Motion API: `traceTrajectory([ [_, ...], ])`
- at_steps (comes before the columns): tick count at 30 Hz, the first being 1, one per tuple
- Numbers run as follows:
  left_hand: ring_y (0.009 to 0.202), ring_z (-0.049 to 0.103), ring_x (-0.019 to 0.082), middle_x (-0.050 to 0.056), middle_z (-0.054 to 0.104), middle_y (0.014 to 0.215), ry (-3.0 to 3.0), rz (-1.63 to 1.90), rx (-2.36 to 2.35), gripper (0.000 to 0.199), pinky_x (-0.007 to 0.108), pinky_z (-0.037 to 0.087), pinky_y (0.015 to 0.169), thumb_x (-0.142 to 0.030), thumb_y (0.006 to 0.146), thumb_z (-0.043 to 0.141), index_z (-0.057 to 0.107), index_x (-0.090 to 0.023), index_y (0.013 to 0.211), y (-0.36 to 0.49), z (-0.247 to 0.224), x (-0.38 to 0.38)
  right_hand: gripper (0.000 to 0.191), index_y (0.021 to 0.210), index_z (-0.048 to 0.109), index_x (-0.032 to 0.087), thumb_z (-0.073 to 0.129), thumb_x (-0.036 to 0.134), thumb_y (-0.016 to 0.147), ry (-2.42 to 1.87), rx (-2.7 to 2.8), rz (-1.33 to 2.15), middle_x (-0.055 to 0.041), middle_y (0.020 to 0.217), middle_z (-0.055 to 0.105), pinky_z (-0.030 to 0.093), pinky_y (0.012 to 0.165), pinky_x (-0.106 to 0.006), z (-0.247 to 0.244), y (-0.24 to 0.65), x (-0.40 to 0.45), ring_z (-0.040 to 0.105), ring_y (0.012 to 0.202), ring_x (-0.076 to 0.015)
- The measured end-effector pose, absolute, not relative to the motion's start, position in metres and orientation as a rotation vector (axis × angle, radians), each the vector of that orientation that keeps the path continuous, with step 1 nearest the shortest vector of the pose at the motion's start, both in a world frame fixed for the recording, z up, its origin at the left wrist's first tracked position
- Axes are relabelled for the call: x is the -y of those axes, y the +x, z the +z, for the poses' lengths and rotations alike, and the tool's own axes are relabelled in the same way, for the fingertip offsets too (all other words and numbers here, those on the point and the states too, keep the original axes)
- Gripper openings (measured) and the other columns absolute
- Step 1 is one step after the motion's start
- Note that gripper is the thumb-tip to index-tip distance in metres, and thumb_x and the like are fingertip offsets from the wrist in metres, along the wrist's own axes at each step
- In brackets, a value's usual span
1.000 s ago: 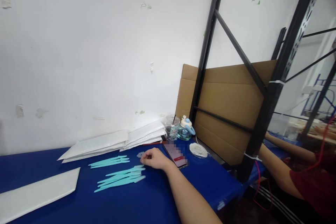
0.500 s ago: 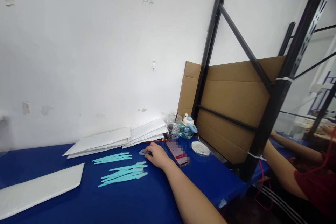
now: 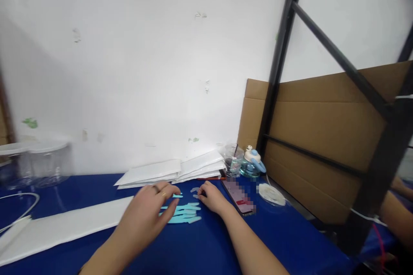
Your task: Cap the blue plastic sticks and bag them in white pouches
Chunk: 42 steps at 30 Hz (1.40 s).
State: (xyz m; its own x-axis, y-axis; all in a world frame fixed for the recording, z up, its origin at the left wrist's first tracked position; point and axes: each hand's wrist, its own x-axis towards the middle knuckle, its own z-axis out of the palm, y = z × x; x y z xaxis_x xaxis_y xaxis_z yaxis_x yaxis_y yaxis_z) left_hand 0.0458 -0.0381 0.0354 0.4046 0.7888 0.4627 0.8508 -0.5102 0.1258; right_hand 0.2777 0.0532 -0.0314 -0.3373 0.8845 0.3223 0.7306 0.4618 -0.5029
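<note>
My left hand [image 3: 151, 208] reaches in over the table with thumb and fingers apart, holding nothing that shows. It hovers at a row of slim turquoise sticks [image 3: 185, 212] with pale tips on their right ends and hides part of them. Another turquoise stick [image 3: 178, 196] peeks out beyond its fingertips. My right hand [image 3: 211, 195] rests on the table with curled fingers, right against small greyish pieces [image 3: 194, 190]. Whatever is between those fingertips is too small to make out.
Behind the hands lie stacked white packets [image 3: 151, 172]; a long white packet [image 3: 74, 223] is at left. Clear tubs [image 3: 48, 163] stand far left. A phone [image 3: 238, 197], plastic cup [image 3: 232, 161], blue-handled bottle [image 3: 251, 164] and white coil [image 3: 271, 194] sit right, by a black rack post [image 3: 371, 172].
My left hand has come into view over the turquoise sticks. The view has turned left, bringing the clear tubs in. My right hand stays by the greyish pieces, its fingers still curled.
</note>
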Motion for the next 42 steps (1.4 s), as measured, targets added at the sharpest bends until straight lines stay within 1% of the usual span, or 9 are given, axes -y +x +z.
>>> traceTrajectory([
  [2, 0.087, 0.060, 0.020, 0.004, 0.064, 0.094, -2.521, -0.530, 1.583, 0.014, 0.031, 0.046, 0.077, -0.027, 0.085, 0.052, 0.065, -0.024, 0.090, 0.038, 0.033, 0.028, 0.005, 0.073, 0.065, 0.017, 0.064, 0.013, 0.072, -1.328, 2.144, 0.382, -0.0031, 0.082, 0.060, 0.041, 0.068, -0.023, -0.032, 0.279, -0.054, 0.057, 0.074, -0.0144],
  [3, 0.086, 0.060, 0.021, 0.004, 0.065, 0.091, -2.517, -0.430, 1.629, 0.014, 0.031, 0.045, 0.076, -0.024, 0.083, 0.053, 0.065, -0.024, 0.088, 0.035, 0.030, 0.020, 0.003, 0.072, 0.065, 0.017, 0.064, 0.014, 0.071, -1.326, 2.135, 0.395, -0.0031, 0.079, 0.061, 0.041, 0.066, -0.023, -0.033, 0.280, -0.055, 0.056, 0.072, -0.0144],
  [5, 0.088, 0.060, 0.022, 0.005, 0.066, 0.091, -2.493, -0.303, 1.677, 0.016, 0.031, 0.044, 0.075, -0.018, 0.080, 0.053, 0.066, -0.023, 0.088, 0.029, 0.018, 0.003, 0.001, 0.070, 0.066, 0.016, 0.065, 0.015, 0.070, -1.326, 2.119, 0.440, -0.0027, 0.074, 0.062, 0.040, 0.060, -0.022, -0.034, 0.281, -0.057, 0.056, 0.067, -0.0140],
  [8, 0.088, 0.060, 0.023, 0.007, 0.066, 0.094, -2.476, -0.259, 1.650, 0.019, 0.031, 0.043, 0.074, -0.016, 0.081, 0.050, 0.066, -0.022, 0.088, 0.022, 0.001, -0.013, 0.007, 0.068, 0.068, 0.017, 0.063, 0.011, 0.068, -1.311, 2.116, 0.535, -0.0012, 0.066, 0.064, 0.038, 0.055, -0.020, -0.033, 0.283, -0.059, 0.056, 0.060, -0.0125],
  [11, 0.085, 0.060, 0.021, 0.006, 0.065, 0.092, -2.515, -0.292, 1.623, 0.021, 0.030, 0.042, 0.074, -0.016, 0.083, 0.046, 0.066, -0.021, 0.086, 0.021, -0.006, -0.016, 0.011, 0.068, 0.070, 0.017, 0.062, 0.010, 0.067, -1.282, 2.122, 0.609, -0.0002, 0.062, 0.065, 0.038, 0.054, -0.019, -0.032, 0.283, -0.059, 0.056, 0.057, -0.0114],
  [17, 0.085, 0.059, 0.017, 0.003, 0.065, 0.090, -2.639, -0.428, 1.681, 0.019, 0.025, 0.041, 0.074, -0.019, 0.083, 0.049, 0.066, -0.024, 0.087, 0.028, -0.011, -0.020, 0.005, 0.066, 0.071, 0.016, 0.066, 0.018, 0.065, -1.268, 2.101, 0.685, -0.0003, 0.059, 0.065, 0.037, 0.050, -0.019, -0.033, 0.278, -0.059, 0.055, 0.053, -0.0114],
  [27, 0.077, 0.058, 0.015, 0.001, 0.063, 0.083, -2.737, -0.563, 1.701, 0.015, 0.023, 0.039, 0.066, -0.020, 0.080, 0.051, 0.066, -0.022, 0.082, 0.033, -0.017, -0.025, 0.007, 0.064, 0.071, 0.016, 0.066, 0.021, 0.065, -1.237, 2.121, 0.735, -0.0004, 0.057, 0.064, 0.036, 0.048, -0.019, -0.030, 0.278, -0.057, 0.053, 0.052, -0.0111],
  [37, 0.074, 0.058, 0.014, 0.001, 0.064, 0.082, -2.811, -0.693, 1.748, 0.015, 0.022, 0.040, 0.064, -0.020, 0.079, 0.051, 0.067, -0.021, 0.081, 0.035, -0.021, -0.025, 0.008, 0.062, 0.071, 0.016, 0.070, 0.023, 0.062, -1.234, 2.081, 0.818, -0.0012, 0.056, 0.065, 0.034, 0.046, -0.020, -0.034, 0.275, -0.056, 0.053, 0.049, -0.0112],
  [42, 0.072, 0.059, 0.014, 0.001, 0.065, 0.081, -2.872, -0.718, 1.803, 0.014, 0.021, 0.041, 0.063, -0.021, 0.078, 0.053, 0.067, -0.019, 0.081, 0.043, -0.023, -0.024, 0.009, 0.062, 0.071, 0.016, 0.071, 0.025, 0.062, -1.232, 2.055, 0.868, -0.0017, 0.057, 0.066, 0.036, 0.047, -0.021, -0.036, 0.270, -0.057, 0.056, 0.051, -0.0133],
])
